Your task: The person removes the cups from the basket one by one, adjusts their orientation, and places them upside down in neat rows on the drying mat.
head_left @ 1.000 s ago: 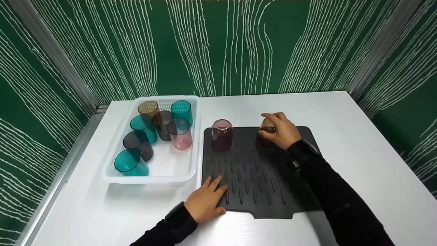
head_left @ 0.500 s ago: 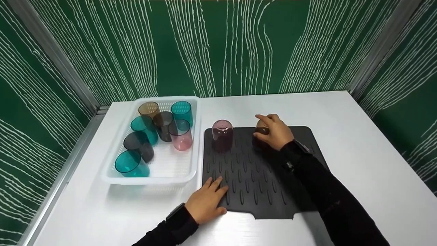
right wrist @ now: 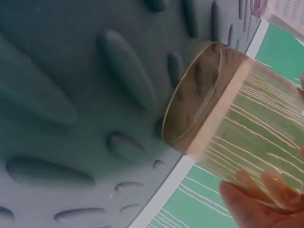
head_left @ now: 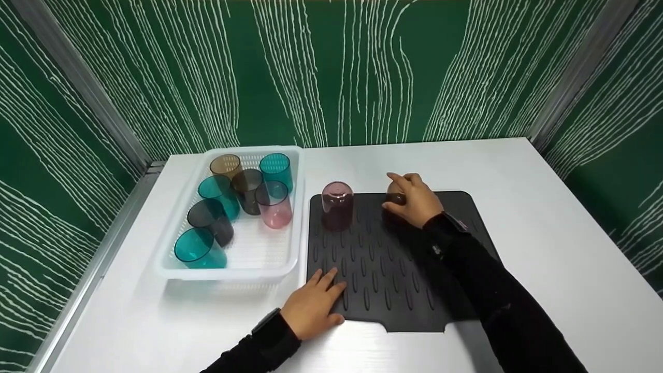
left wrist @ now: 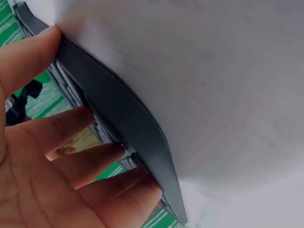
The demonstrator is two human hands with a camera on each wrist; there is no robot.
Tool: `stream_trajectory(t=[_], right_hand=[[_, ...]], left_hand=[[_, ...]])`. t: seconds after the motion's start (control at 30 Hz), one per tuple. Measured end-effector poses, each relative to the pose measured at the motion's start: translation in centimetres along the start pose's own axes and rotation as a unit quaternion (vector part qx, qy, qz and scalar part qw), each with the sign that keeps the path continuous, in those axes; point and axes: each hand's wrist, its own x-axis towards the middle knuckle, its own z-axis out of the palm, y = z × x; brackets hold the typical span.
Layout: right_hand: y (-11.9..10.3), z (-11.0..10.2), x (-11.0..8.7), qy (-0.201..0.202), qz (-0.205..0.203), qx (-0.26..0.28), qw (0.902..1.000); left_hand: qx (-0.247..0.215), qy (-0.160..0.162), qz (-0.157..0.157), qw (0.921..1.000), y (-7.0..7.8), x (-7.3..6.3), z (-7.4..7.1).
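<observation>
In the head view a dark ribbed drying mat (head_left: 386, 311) lies on the white table. My right hand (head_left: 416, 203) grips a see-through amber tumbler at the mat's far side. The right wrist view shows this tumbler (right wrist: 232, 118) mouth down, its rim at the mat's ridged surface. A pinkish-purple tumbler (head_left: 337, 207) stands upside down on the mat, left of that hand. My left hand (head_left: 311, 308) rests on the mat's near left corner with spread fingers. Seen from the left wrist, its fingertips touch the mat's raised edge (left wrist: 123, 102).
Left of the mat stands a white plastic basket (head_left: 298, 228). It holds several upright tumblers: teal (head_left: 199, 248), grey (head_left: 212, 220), pink (head_left: 274, 207) and amber (head_left: 226, 165). Green walls with white streaks border the table (head_left: 357, 352) at the back and sides.
My right hand has shifted slightly left with the amber tumbler over the mat, then almost stopped. My left hand has stayed on the mat's corner.
</observation>
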Motion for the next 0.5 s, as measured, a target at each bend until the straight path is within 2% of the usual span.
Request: stream_trajectory(t=[0.5], right_hand=[[-1.3,-0.6,-0.2,0.014,0.021,0.039,0.9989]], left_hand=[[0.006,0.003,0.001,1.0000,0.1,-0.2,-0.1]])
